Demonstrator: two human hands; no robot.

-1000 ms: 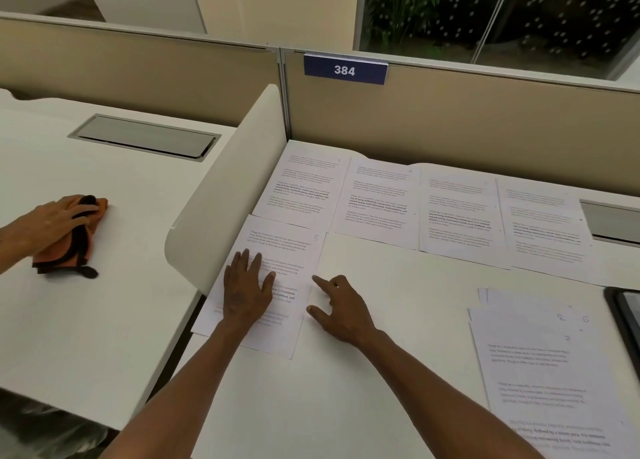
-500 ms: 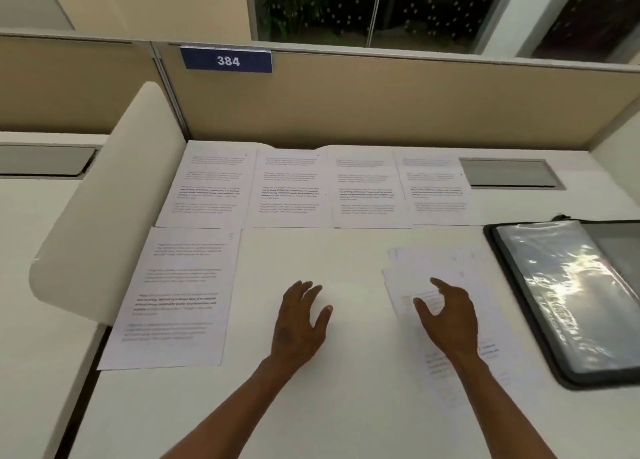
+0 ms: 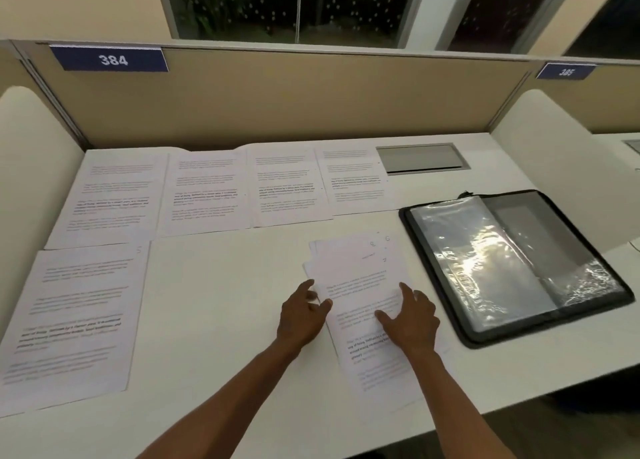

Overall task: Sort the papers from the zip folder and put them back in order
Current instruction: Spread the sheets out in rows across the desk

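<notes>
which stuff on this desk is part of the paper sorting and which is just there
Part of the job:
- stack of unsorted papers, under both hands
- four pages in the back row
- single page front left
- open zip folder
- left hand, right hand

Just there:
- 384 sign
- desk cable hatch
- side dividers

Both bare forearms reach up from six o'clock toward twelve, nearly parallel. The left hand (image 3: 303,315) lies palm down, its fingers loosely bent and angled toward one o'clock. The right hand (image 3: 410,322) lies flat just beside it at three o'clock, fingers spread, thumb pointing toward nine.
</notes>
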